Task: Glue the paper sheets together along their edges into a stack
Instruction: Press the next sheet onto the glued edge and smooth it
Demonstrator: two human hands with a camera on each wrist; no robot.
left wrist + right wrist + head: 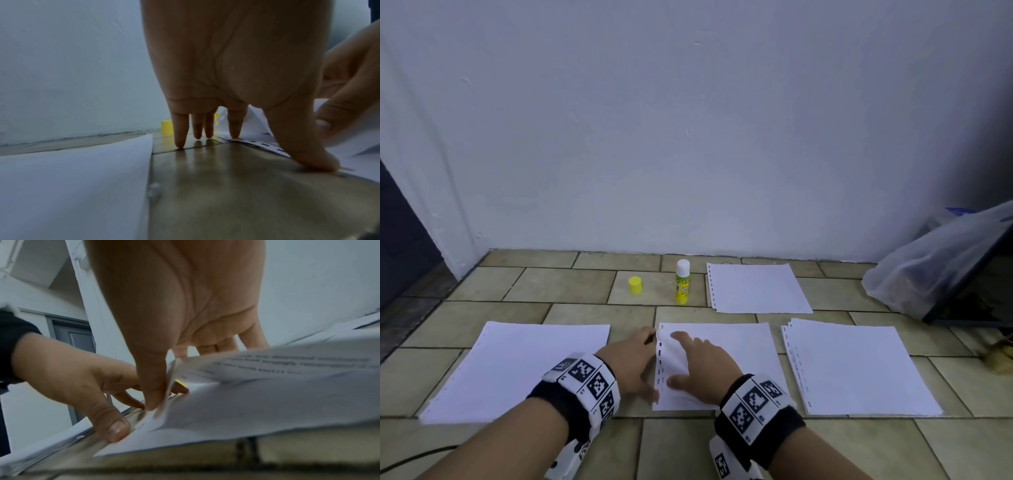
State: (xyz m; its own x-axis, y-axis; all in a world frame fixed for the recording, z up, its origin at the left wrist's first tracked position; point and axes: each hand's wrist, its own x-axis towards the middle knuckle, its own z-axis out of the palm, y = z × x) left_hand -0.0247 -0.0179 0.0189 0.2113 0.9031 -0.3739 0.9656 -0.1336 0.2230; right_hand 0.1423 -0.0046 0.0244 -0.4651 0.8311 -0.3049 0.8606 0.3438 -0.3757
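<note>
- Four lots of paper are seen on the tiled floor (592,311) in the head view; the centre sheets (743,346) lie at lower middle, the uncapped glue stick (682,282) and yellow cap (635,285) above them.
- In the left wrist view, the left hand (236,68) is spread flat, thumb pressing the punched edge.
- In the right wrist view, the top sheet (277,369) is lifted by the right hand (176,296), pinched at its edge.
- Misalignment is judged likely if the thumb slips.

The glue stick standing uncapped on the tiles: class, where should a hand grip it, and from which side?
Grip the glue stick round its yellow labelled barrel, coming from above and the near side; it stands upright with its white tip exposed, so keep fingers below that.
</note>
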